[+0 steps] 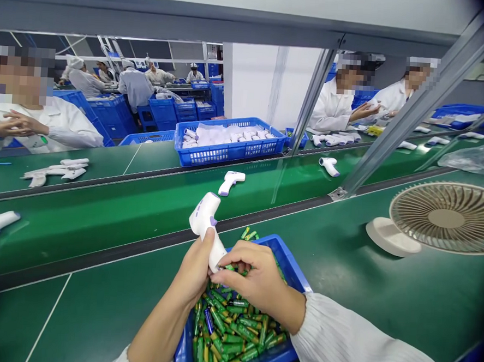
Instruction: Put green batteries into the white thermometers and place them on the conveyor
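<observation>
My left hand is wrapped round the handle of a white thermometer gun with purple buttons, its head tilted up and away. At the handle's lower end, the curled fingers of my right hand pinch something green, mostly hidden, perhaps a battery. Both hands are over a blue tray filled with green and gold batteries, among them a dark blue one. Another white thermometer gun lies on the green conveyor belt just beyond.
A beige fan stands at the right. Across the belt are a blue basket of white devices and more thermometer guns. A slanted metal post rises at the right. People in white coats sit opposite.
</observation>
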### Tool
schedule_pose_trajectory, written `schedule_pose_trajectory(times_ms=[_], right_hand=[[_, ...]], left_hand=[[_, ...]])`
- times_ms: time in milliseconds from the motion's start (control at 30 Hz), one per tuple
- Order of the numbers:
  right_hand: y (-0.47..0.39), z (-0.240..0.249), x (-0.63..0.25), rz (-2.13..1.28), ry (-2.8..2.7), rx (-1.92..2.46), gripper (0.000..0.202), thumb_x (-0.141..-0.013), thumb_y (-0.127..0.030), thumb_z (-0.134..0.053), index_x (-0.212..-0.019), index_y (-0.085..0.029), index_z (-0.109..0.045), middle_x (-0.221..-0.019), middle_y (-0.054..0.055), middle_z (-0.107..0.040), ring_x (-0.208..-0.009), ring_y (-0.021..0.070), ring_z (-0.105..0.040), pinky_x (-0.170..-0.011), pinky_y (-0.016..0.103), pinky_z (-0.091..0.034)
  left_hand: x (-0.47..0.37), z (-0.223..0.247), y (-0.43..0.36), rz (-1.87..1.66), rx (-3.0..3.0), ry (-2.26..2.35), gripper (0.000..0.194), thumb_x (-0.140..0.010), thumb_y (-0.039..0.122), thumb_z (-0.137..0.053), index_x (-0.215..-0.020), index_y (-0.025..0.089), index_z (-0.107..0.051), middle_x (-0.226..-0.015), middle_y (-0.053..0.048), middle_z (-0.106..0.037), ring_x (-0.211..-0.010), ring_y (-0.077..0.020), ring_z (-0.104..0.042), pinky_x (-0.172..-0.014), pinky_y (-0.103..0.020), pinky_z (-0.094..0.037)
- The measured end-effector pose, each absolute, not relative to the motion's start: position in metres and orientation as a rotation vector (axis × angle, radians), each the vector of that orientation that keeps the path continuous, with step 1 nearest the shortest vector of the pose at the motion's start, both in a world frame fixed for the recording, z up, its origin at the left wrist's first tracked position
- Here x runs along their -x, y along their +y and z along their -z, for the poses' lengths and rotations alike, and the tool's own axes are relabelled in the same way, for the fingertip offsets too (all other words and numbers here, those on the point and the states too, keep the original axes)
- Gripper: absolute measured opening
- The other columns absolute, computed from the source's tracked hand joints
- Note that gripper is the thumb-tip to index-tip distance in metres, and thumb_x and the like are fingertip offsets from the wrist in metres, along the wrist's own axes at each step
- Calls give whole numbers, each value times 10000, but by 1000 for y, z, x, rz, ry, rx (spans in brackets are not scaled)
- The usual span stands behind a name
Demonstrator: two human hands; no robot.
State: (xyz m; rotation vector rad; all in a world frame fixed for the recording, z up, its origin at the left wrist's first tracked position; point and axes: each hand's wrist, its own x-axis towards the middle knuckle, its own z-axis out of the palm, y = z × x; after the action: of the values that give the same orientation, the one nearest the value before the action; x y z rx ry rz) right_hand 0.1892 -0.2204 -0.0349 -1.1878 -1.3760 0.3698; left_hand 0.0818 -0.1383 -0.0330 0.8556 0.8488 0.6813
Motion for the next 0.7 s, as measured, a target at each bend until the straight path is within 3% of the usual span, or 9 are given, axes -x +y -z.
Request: schedule_pose_trajectory(times_ms=[133, 233, 400, 467, 700], right_hand=[[-223, 32, -193, -216, -1515, 998, 642, -780, -655, -648, -1183, -157, -604, -895, 85, -637, -772, 204, -586, -677, 339, -490], [-223, 34, -193, -149, -1552, 996, 748, -683, -627, -758, -1252, -196, -535, -1071, 111, -617, -959, 251, -589, -812, 393, -512], [-220, 37, -191, -182, -1515, 1032, 276, -871, -233, -681, -1138, -232, -610, -1011, 69, -630, -930, 200, -608, -804, 347, -517], [-218, 37, -189, -281, -1451, 1036, 217, -892, -131, -617, -1076, -239, -653, -997, 52, -625, -904, 175, -611, -796, 325, -515], [-214, 42, -185, -538, -1284, 1020, 70, -845, -163, -681, -853, -224, -713, -1011, 44, -605, -890, 165, -619, -753, 295, -525]], left_hand=[[-78, 33, -135, -575, -676, 829, 563, -710, 666, -665, -884, 140, -567, -558, 34, -457, -438, -60, -386, -401, -165, -299], [-75, 33, -133, -482, -590, 772, 501, -793, 625, -609, -928, 145, -558, -528, 37, -440, -408, -61, -391, -372, -153, -298], [-75, 35, -135, -476, -606, 744, 461, -809, 588, -618, -900, 142, -547, -537, 48, -429, -374, -35, -347, -330, -128, -277], [-76, 35, -135, -477, -635, 729, 435, -792, 558, -657, -855, 146, -530, -514, 68, -390, -350, -21, -290, -309, -119, -244], [-78, 33, -142, -550, -695, 785, 419, -741, 496, -727, -800, 137, -518, -522, 64, -401, -363, -21, -320, -304, -111, -238]])
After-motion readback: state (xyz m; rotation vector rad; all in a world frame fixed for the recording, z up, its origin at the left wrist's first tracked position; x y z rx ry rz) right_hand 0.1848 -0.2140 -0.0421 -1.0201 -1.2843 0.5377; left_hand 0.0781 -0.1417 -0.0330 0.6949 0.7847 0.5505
